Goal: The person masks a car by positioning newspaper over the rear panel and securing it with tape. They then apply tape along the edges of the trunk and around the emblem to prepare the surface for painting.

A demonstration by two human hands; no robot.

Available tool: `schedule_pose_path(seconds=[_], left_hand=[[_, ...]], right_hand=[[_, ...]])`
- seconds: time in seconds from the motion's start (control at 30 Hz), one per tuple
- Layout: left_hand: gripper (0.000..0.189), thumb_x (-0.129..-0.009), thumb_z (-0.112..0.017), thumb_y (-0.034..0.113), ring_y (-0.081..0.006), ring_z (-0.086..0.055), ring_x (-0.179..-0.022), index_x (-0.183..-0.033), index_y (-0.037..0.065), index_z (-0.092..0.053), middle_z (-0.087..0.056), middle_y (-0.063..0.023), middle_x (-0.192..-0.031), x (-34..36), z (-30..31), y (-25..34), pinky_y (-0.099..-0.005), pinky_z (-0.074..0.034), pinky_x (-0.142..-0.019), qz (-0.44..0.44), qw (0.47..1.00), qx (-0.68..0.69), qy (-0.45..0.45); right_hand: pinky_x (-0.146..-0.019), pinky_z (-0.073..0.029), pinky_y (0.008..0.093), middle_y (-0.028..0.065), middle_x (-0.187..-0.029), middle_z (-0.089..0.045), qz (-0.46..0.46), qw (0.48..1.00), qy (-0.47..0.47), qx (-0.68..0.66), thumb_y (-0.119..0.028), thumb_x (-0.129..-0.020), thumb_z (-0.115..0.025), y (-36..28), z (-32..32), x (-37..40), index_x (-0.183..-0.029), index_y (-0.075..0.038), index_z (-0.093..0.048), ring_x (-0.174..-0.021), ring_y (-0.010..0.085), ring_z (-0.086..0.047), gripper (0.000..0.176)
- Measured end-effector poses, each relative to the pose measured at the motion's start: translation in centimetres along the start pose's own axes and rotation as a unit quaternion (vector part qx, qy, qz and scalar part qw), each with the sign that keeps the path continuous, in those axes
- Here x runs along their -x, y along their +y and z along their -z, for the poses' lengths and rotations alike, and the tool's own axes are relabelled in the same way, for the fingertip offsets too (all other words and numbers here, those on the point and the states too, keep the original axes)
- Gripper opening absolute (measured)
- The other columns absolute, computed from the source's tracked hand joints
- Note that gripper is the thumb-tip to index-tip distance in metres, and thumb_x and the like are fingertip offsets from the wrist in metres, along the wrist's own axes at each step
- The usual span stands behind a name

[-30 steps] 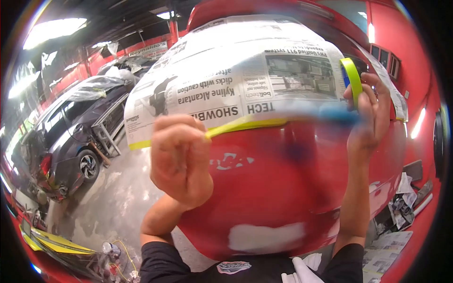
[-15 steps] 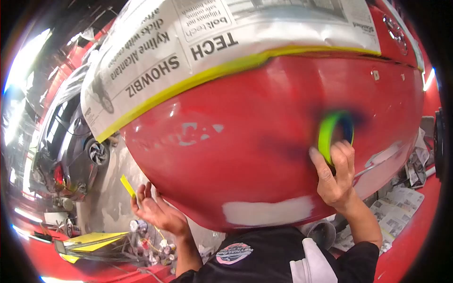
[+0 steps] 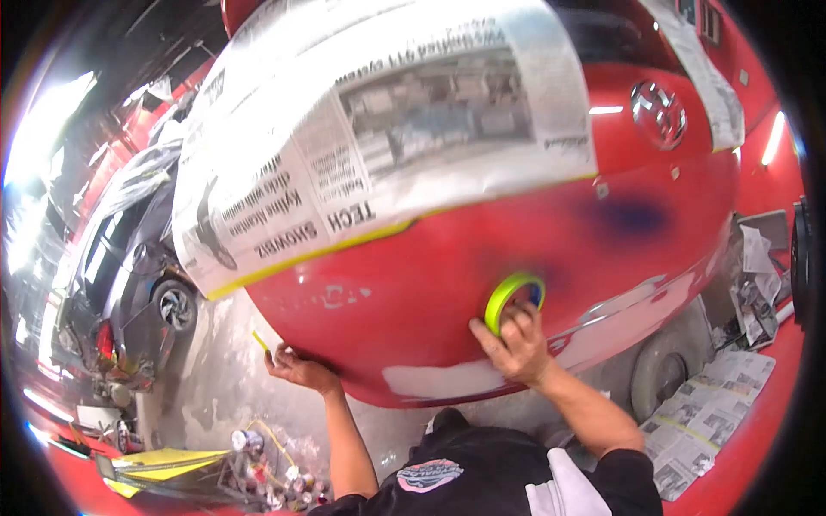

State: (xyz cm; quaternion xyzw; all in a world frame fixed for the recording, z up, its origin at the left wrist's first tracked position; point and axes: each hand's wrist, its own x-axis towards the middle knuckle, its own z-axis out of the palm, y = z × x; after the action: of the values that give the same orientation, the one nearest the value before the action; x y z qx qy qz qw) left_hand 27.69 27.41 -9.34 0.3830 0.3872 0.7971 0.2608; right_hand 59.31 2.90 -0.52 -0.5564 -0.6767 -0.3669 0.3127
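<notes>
My right hand (image 3: 519, 348) grips a roll of yellow-green masking tape (image 3: 498, 303), with fingers inside its ring, in front of a red car's rear panel (image 3: 413, 301). My left hand (image 3: 301, 371), near the panel's lower left edge, pinches a short yellow tape strip (image 3: 260, 341) that sticks up from the fingertips. Newspaper (image 3: 284, 172) covers the upper left of the panel, with yellow tape (image 3: 344, 255) along its lower border. A dark blue patch (image 3: 632, 217) and a pale patch (image 3: 439, 381) show on the red surface.
A dark car (image 3: 129, 292) stands at the left. Cans and bottles (image 3: 267, 464) sit on the floor at lower left, beside a yellow panel (image 3: 168, 464). More newspaper (image 3: 710, 421) lies at lower right, near a round grey object (image 3: 658, 374).
The view has pulled back, showing more newspaper and the car's emblem. My right hand and the tape roll have shifted left and down in view. My left hand still pinches the strip.
</notes>
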Motion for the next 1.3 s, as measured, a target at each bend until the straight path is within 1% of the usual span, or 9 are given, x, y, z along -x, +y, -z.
schedule_pose_path(seconds=[0.2, 0.27, 0.43, 0.57, 1.0, 1.1, 1.17, 1.23, 1.3], left_hand=[[0.045, -0.117, -0.042, 0.033, -0.0152, -0.057, -0.087, -0.150, 0.002, -0.034, -0.059, -0.0074, -0.105, -0.8, -0.9, -5.2, -0.0304, -0.051, -0.076, 0.011, 0.997, -0.055, 0.055], [0.045, -0.117, -0.042, 0.036, -0.0171, -0.058, -0.092, -0.150, 0.006, -0.035, -0.059, -0.0094, -0.114, -0.6, -0.6, -5.4, -0.0322, -0.052, -0.080, 0.041, 0.998, -0.014, 0.045], [0.048, -0.117, -0.042, 0.040, -0.0196, -0.057, -0.095, -0.147, 0.004, -0.037, -0.055, -0.0088, -0.113, -1.5, -1.2, -5.7, -0.0368, -0.052, -0.085, 0.056, 0.998, 0.008, 0.037], [0.050, -0.117, -0.040, 0.041, -0.0225, -0.060, -0.103, -0.150, 0.005, -0.034, -0.058, -0.0118, -0.113, -1.2, -2.1, -4.6, -0.0397, -0.054, -0.091, 0.060, 0.997, -0.035, 0.016], [0.053, -0.116, -0.041, 0.038, -0.0199, -0.056, -0.095, -0.151, 0.000, -0.030, -0.057, -0.0116, -0.111, -2.0, -0.3, -8.1, -0.0374, -0.051, -0.088, -0.003, 0.998, -0.055, 0.026], [0.048, -0.116, -0.042, 0.034, -0.0206, -0.056, -0.095, -0.147, -0.002, -0.037, -0.058, -0.0130, -0.111, -2.1, 0.7, -7.5, -0.0365, -0.050, -0.090, 0.000, 0.988, -0.123, 0.092], [0.042, -0.116, -0.046, 0.030, -0.0238, -0.057, -0.102, -0.140, -0.005, -0.046, -0.057, -0.0153, -0.117, -7.4, 3.8, -9.6, -0.0378, -0.048, -0.096, -0.053, 0.950, -0.193, 0.240], [0.038, -0.114, -0.051, 0.026, -0.0275, -0.057, -0.110, -0.132, -0.007, -0.051, -0.057, -0.0180, -0.122, -11.4, -1.1, 1.9, -0.0396, -0.046, -0.102, -0.257, 0.909, -0.233, 0.232], [0.036, -0.112, -0.053, 0.016, -0.0299, -0.059, -0.121, -0.135, -0.010, -0.047, -0.058, -0.0219, -0.128, -13.6, -9.1, 14.6, -0.0419, -0.046, -0.109, -0.284, 0.939, -0.090, 0.170]], right_hand=[[-0.073, -0.055, 0.0408, 0.0072, -0.088, -0.055, -0.040, 0.996, 0.006, -0.083, -0.007, -0.078, -0.075, 1.8, 0.1, -2.2, -0.113, -0.008, -0.081, -0.078, 0.0238, -0.061, 0.036], [-0.064, -0.051, 0.0347, 0.0055, -0.086, -0.059, 0.090, 0.988, 0.098, -0.073, -0.004, -0.071, -0.079, 3.8, 4.2, -10.7, -0.108, -0.006, -0.083, -0.072, 0.0202, -0.062, 0.038], [-0.081, -0.054, 0.0418, 0.0180, -0.111, -0.070, 0.208, 0.973, 0.050, 0.086, -0.013, -0.082, -0.072, 10.3, 3.4, -31.8, -0.092, 0.002, -0.075, -0.094, 0.0271, -0.066, 0.019], [-0.114, -0.048, 0.0455, 0.0183, -0.130, -0.069, 0.027, 0.947, -0.239, 0.214, -0.055, -0.108, -0.049, 19.9, 0.8, -42.2, -0.140, -0.010, -0.066, -0.124, 0.0329, -0.063, 0.058], [-0.118, -0.043, 0.0504, 0.0161, -0.140, -0.065, -0.083, 0.955, -0.168, 0.232, -0.064, -0.107, -0.042, 31.0, -0.5, -45.3, -0.147, -0.015, -0.062, -0.145, 0.0345, -0.049, 0.066], [-0.116, -0.044, 0.0501, 0.0161, -0.139, -0.065, -0.075, 0.953, -0.167, 0.242, -0.064, -0.108, -0.041, 31.3, -1.0, -45.3, -0.146, -0.012, -0.063, -0.145, 0.0340, -0.049, 0.067], [-0.116, -0.045, 0.0495, 0.0165, -0.140, -0.065, -0.067, 0.959, -0.148, 0.231, -0.064, -0.107, -0.043, 32.4, -0.9, -45.7, -0.142, -0.009, -0.066, -0.145, 0.0338, -0.049, 0.069], [-0.116, -0.045, 0.0487, 0.0167, -0.140, -0.065, -0.068, 0.957, -0.150, 0.237, -0.063, -0.107, -0.044, 32.7, -0.5, -46.2, -0.140, -0.009, -0.068, -0.145, 0.0335, -0.050, 0.068], [-0.117, -0.045, 0.0478, 0.0169, -0.141, -0.065, -0.067, 0.957, -0.159, 0.233, -0.063, -0.107, -0.046, 32.8, -0.5, -46.6, -0.138, -0.008, -0.070, -0.145, 0.0332, -0.050, 0.068]])
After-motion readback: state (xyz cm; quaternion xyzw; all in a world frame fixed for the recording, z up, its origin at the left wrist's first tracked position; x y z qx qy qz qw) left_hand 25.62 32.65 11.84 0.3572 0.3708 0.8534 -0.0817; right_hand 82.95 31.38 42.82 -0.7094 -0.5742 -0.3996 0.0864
